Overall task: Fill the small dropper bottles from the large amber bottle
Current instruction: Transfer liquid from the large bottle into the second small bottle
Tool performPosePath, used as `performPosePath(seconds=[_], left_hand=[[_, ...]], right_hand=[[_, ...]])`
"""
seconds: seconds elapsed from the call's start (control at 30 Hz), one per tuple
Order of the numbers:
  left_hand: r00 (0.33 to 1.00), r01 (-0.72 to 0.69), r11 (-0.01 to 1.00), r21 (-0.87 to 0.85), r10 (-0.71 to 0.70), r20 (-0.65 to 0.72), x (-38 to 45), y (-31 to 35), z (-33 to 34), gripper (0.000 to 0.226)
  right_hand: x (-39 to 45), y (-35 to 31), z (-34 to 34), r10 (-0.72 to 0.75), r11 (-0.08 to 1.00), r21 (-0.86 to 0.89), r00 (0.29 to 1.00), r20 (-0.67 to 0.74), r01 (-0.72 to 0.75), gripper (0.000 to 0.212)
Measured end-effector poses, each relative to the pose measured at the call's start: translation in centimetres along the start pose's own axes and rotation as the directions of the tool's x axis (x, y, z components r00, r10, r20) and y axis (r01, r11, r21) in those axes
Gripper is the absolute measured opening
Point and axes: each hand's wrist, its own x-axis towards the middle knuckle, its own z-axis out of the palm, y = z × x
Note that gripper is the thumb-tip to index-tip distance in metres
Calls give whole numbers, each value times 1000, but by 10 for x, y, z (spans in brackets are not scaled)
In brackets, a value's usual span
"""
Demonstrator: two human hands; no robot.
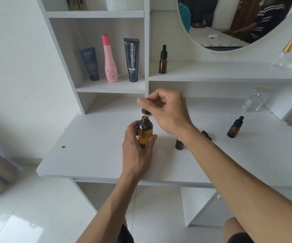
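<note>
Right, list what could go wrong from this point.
The left hand alone steadies the large amber glass bottle, which is open; a bump from the right hand, pinching the black dropper cap above its neck, could tip it and spill. The right forearm hangs over a small uncapped amber bottle and could knock it over.

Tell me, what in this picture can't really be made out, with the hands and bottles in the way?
All in the head view:
- Small open bottle: top hidden behind the right forearm; fill level unreadable.
- Dropper cap: mostly covered by the right hand.
- Large amber bottle: its base hidden by the left hand.
- Dark item behind the right wrist: too little shows to name.
- Labels on the shelf tubes: small print too tiny.
</note>
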Motion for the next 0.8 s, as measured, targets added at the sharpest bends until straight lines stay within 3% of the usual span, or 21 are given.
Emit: performPosePath(seconds=[0.8], left_hand=[[1000,10,999,36,-11,20,-1,3,-1,49]], right_hand=[[-7,13,3,85,990,-115,995,55,-78,25]])
